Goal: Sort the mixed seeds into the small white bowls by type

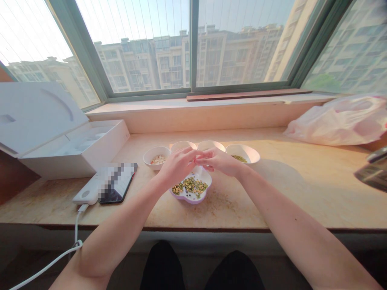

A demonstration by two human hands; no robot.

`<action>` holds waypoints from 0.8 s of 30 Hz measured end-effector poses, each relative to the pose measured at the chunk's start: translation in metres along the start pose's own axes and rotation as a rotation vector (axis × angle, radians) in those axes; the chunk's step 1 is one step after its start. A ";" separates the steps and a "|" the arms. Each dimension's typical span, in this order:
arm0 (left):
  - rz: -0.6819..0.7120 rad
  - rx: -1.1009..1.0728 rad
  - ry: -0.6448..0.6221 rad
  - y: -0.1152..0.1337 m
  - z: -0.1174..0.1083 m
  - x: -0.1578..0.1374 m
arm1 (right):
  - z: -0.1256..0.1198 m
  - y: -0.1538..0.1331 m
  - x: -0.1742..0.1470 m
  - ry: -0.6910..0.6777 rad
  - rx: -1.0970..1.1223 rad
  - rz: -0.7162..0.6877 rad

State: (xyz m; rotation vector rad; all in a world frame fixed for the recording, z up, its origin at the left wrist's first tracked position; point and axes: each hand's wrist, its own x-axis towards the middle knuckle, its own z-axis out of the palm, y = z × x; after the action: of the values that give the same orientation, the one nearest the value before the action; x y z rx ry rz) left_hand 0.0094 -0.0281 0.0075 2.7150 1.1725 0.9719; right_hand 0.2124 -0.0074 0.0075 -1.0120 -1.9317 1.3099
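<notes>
Head view: the left hand (180,162) and right hand (220,160) meet above the far rim of a purple-edged dish (191,200), fingers bunched together; whether they clamp anything, I cannot tell. The dish, with mixed beans (193,185) in it, sits nearer the front edge of the counter (302,197) than the back. Four bowls (250,153) stand in a row toward the back edge.
</notes>
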 end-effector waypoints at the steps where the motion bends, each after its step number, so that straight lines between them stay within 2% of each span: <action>1: -0.037 -0.018 0.001 0.000 0.000 0.000 | 0.000 0.000 0.000 0.013 0.000 -0.003; 4: -0.159 -0.050 -0.015 0.000 0.000 0.000 | 0.000 0.003 0.002 0.139 -0.046 -0.035; 7: -0.197 -0.017 -0.113 0.000 -0.001 -0.001 | -0.003 0.006 0.005 0.338 -0.197 -0.148; 9: -0.147 0.012 -0.205 0.000 -0.003 -0.001 | -0.006 0.008 0.006 0.453 -0.329 -0.225; 13: 0.048 -0.020 -0.443 0.000 -0.004 -0.004 | -0.014 0.009 0.005 0.604 -0.509 -0.302; 17: 0.134 -0.053 -0.569 -0.002 0.000 -0.008 | -0.020 0.008 0.002 0.693 -0.593 -0.353; 24: 0.177 -0.020 -0.597 -0.004 0.006 -0.007 | -0.022 0.007 0.001 0.703 -0.619 -0.361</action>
State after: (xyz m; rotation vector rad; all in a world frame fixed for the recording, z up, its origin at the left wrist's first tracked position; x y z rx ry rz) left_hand 0.0068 -0.0287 -0.0015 2.8119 0.8116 0.1361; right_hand 0.2310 0.0060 0.0082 -1.1270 -1.8307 0.0911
